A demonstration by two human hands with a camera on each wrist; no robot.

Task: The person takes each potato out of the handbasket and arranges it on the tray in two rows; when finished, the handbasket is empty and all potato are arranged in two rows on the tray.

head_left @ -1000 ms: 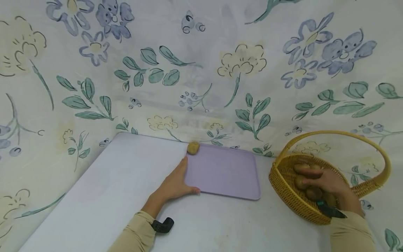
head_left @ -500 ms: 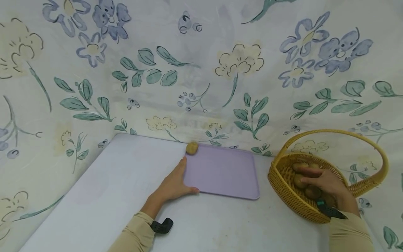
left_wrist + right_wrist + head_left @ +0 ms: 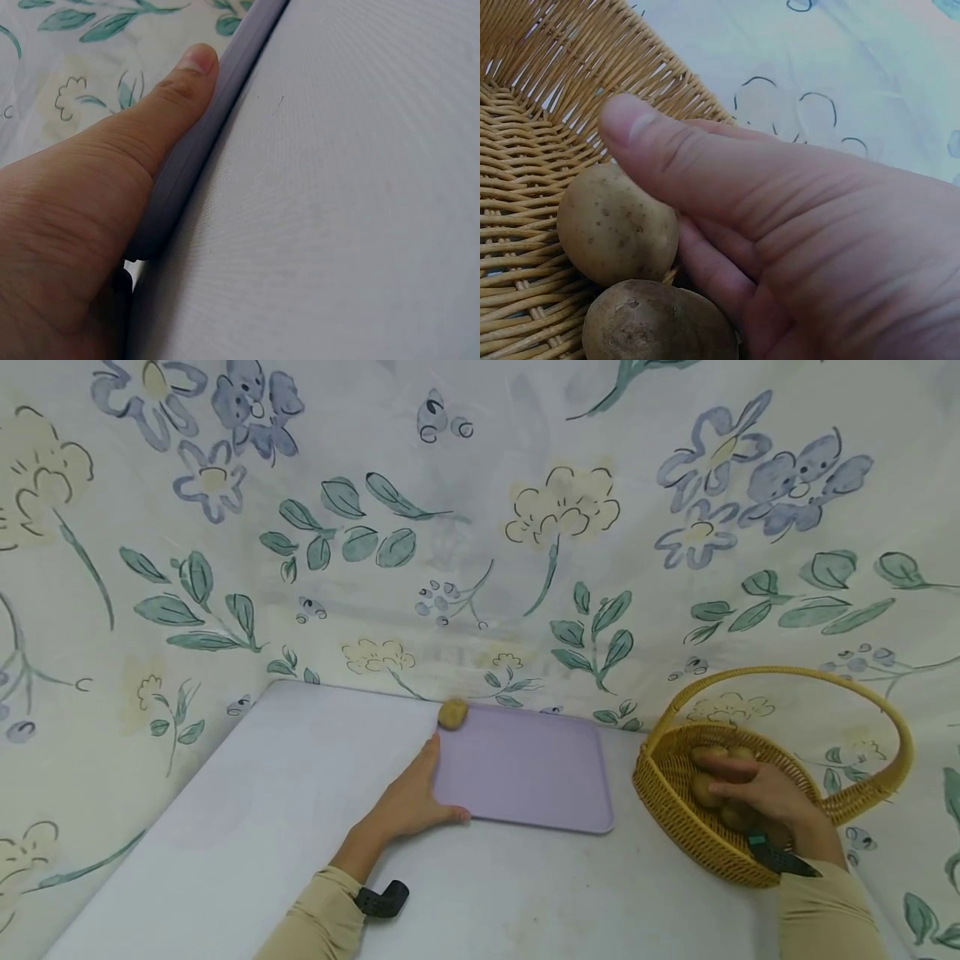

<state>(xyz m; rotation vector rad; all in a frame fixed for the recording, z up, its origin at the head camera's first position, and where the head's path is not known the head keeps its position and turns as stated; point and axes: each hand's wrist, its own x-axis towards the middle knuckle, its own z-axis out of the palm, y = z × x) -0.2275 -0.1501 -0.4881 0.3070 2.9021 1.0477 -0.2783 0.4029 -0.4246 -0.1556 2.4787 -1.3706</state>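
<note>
A lilac tray (image 3: 525,768) lies on the white table, with one potato (image 3: 452,715) at its far left corner. My left hand (image 3: 411,800) spreads around the tray's near left corner, its thumb along the near edge and its fingers at the left side. In the left wrist view the thumb lies straight against the tray's rim (image 3: 187,165). My right hand (image 3: 776,797) reaches into a wicker basket (image 3: 675,814) among several potatoes. Its long, fairly straight thumb and fingers touch or nearly touch a pale potato (image 3: 619,225); a darker potato (image 3: 641,322) sits below. Some fingers are hidden.
The basket's tall arched handle (image 3: 795,672) rises behind and right of my right hand. A flower-patterned cloth (image 3: 450,527) hangs behind the table and on both sides. White tabletop (image 3: 322,735) extends left of the tray and in front of it (image 3: 540,893).
The view has shifted slightly, moving the scene a little to the left. Both hands keep nearly the same places, left at the tray and right in the basket.
</note>
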